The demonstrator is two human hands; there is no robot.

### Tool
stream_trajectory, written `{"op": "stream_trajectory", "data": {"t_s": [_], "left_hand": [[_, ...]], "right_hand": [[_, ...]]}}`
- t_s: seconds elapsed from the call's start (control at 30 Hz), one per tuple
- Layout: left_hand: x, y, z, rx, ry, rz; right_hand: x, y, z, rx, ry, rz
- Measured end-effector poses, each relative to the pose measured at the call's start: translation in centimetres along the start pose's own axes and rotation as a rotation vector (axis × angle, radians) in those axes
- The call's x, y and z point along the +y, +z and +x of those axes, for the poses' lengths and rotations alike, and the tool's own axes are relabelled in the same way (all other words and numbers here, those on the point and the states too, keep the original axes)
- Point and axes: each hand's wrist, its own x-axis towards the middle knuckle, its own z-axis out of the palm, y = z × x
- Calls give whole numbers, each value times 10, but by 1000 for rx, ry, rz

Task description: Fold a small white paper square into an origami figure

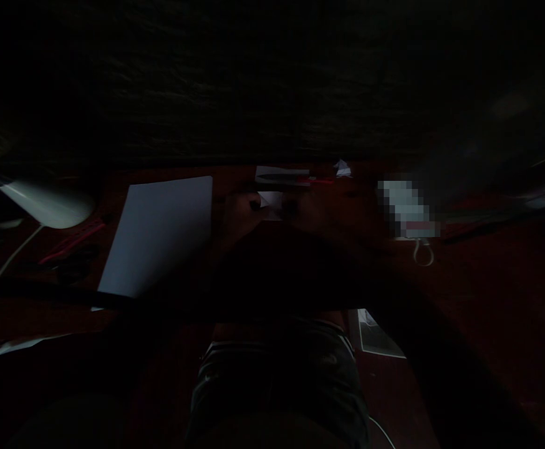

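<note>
The scene is very dark. A small white piece of paper [270,201] lies between my two hands over the table. My left hand [242,213] has its fingers closed at the paper's left side. At its right side is my right hand [306,211], dim, its fingers also seemingly pinched on the paper. Just beyond them rests a pale paper strip [282,169] with a long dark object across it, its kind hard to make out. To the left of my left hand lies a large white sheet of paper [164,231].
A crumpled paper scrap [343,168] sits at the table's back. On the right is a blurred-out pale object [408,209] with a cord loop [423,252]. A white cone-shaped thing [50,204] with a cable and a red strip [73,242] are on the left.
</note>
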Motion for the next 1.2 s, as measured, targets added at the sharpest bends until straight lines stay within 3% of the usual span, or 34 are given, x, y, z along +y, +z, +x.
{"op": "stream_trajectory", "data": {"t_s": [0.83, 1.2], "left_hand": [[-2, -5, -2, -30, 107, -7], [2, -6, -3, -14, 32, 27]], "right_hand": [[6, 2, 2, 4, -52, 87], [9, 6, 4, 16, -40, 85]]}}
